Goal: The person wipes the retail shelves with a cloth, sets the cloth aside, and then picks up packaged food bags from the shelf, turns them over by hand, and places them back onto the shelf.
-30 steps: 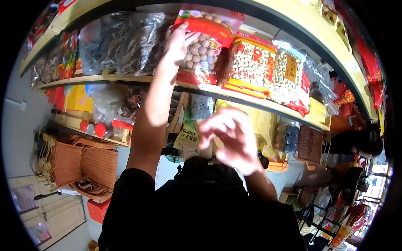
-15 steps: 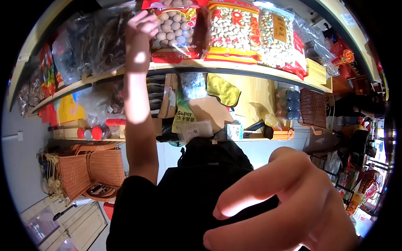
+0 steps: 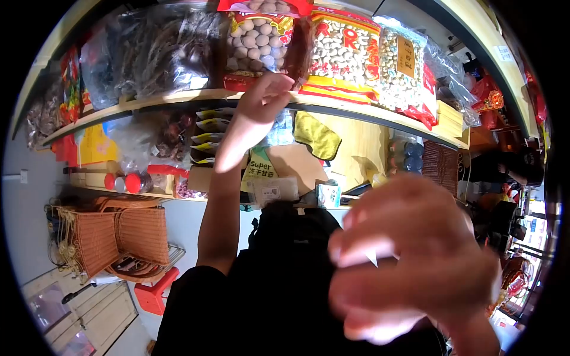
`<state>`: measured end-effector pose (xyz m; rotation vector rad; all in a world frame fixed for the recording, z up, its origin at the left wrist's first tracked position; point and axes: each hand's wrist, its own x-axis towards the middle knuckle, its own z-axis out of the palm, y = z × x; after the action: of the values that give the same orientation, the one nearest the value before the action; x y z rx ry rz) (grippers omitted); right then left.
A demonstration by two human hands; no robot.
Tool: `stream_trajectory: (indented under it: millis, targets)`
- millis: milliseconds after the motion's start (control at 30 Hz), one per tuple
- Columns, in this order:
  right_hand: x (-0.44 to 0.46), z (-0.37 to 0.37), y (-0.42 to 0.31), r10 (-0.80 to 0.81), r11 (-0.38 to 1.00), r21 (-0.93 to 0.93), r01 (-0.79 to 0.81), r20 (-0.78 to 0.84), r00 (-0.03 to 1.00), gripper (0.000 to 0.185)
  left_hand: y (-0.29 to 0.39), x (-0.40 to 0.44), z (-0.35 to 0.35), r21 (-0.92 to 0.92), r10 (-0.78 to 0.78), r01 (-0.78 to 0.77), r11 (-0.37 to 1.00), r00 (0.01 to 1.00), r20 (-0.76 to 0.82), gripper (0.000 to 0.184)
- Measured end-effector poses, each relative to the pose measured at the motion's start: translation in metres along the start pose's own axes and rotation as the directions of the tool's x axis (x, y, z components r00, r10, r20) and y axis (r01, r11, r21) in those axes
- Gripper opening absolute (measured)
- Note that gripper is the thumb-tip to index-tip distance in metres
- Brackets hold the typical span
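Observation:
My left hand (image 3: 265, 96) is at the shelf's front edge, in front of the lower edge of a red-trimmed bag of round brown balls (image 3: 256, 44). Its fingers are loosely bent with a gap to the thumb, and nothing shows in them; whether they touch the bag I cannot tell. Right of it stands a red and yellow bag of cashews (image 3: 342, 50), then a clear bag of pale nuts (image 3: 401, 59). My right hand (image 3: 409, 261) is close to the camera, smeared by motion, its fingers curled.
Clear bags of dark dried goods (image 3: 169, 50) fill the upper shelf's left side. Below lie a yellow-green cloth (image 3: 317, 136), a green "Super" packet (image 3: 259, 166) and red-lidded jars (image 3: 138, 183). Wicker chairs (image 3: 139, 237) and a red stool (image 3: 157, 293) stand at lower left.
My left hand has moved right and down, from the bag's left side to its lower edge. My right hand has shifted slightly and blurred. The view has tilted a little.

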<state>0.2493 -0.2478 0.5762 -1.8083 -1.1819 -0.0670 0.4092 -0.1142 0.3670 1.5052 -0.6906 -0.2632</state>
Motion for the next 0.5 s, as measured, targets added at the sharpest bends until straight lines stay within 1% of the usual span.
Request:
stream_trajectory:
  millis: [33, 67, 100, 133, 167, 200, 233, 267, 333, 400, 433, 467, 500]
  targets:
    - [-0.003, -0.003, 0.006, 0.027, 0.998, -0.058, -0.031, -0.066, 0.997, 0.033, -0.002, 0.001, 0.007, -0.007, 0.000, 0.000, 1.000, 1.000, 0.000, 0.025]
    - [-0.012, -0.003, 0.014, 0.057, 0.987, -0.137, -0.086, -0.206, 0.977, 0.033, -0.006, 0.002, 0.016, 0.002, 0.001, -0.001, 1.000, 1.000, -0.026, 0.029]
    - [-0.032, 0.001, 0.033, 0.077, 0.955, -0.242, -0.174, -0.363, 0.928, 0.035, -0.008, 0.004, 0.024, 0.011, 0.004, -0.003, 1.000, 0.999, -0.054, 0.034]
    - [-0.052, 0.006, 0.051, 0.095, 0.904, -0.315, -0.291, -0.515, 0.852, 0.037, 0.004, 0.007, 0.027, 0.108, 0.019, -0.018, 0.994, 1.000, -0.008, 0.044]
    - [-0.073, 0.011, 0.069, 0.109, 0.844, -0.340, -0.415, -0.649, 0.753, 0.041, 0.000, 0.009, 0.034, 0.177, 0.055, -0.045, 0.983, 0.997, -0.051, 0.049]
    - [-0.082, 0.010, 0.082, 0.243, 0.735, -0.268, -0.623, -0.753, 0.611, 0.043, -0.003, 0.010, 0.043, 0.247, 0.089, -0.063, 0.967, 0.992, -0.093, 0.054]
    - [-0.092, 0.010, 0.100, 0.279, 0.681, -0.161, -0.714, -0.845, 0.457, 0.042, 0.000, 0.011, 0.049, 0.259, 0.082, -0.046, 0.965, 0.988, -0.130, 0.060]
    - [-0.110, 0.010, 0.118, 0.318, 0.611, -0.116, -0.783, -0.870, 0.377, 0.045, 0.003, 0.013, 0.053, 0.239, 0.049, -0.010, 0.971, 0.986, -0.157, 0.062]
    - [-0.129, 0.011, 0.140, 0.379, 0.556, -0.048, -0.830, -0.873, 0.305, 0.047, -0.003, 0.019, 0.059, 0.214, 0.023, 0.017, 0.977, 0.983, -0.182, 0.065]
    - [-0.135, 0.015, 0.151, 0.450, 0.604, -0.002, -0.797, -0.825, 0.343, 0.049, 0.000, 0.026, 0.058, 0.217, 0.002, 0.038, 0.975, 0.984, -0.178, 0.066]
    - [-0.134, 0.019, 0.151, 0.451, 0.594, -0.007, -0.805, -0.825, 0.340, 0.051, 0.002, 0.029, 0.058, 0.223, -0.024, 0.062, 0.973, 0.985, -0.171, 0.066]
    - [-0.134, 0.021, 0.152, 0.444, 0.588, -0.015, -0.809, -0.830, 0.338, 0.052, -0.002, 0.034, 0.060, 0.154, -0.024, 0.057, 0.986, 0.977, -0.212, 0.063]
    - [-0.134, 0.021, 0.152, 0.465, 0.622, 0.049, -0.781, -0.826, 0.319, 0.052, 0.002, 0.041, 0.060, 0.088, -0.020, 0.037, 0.995, 0.981, -0.192, 0.060]
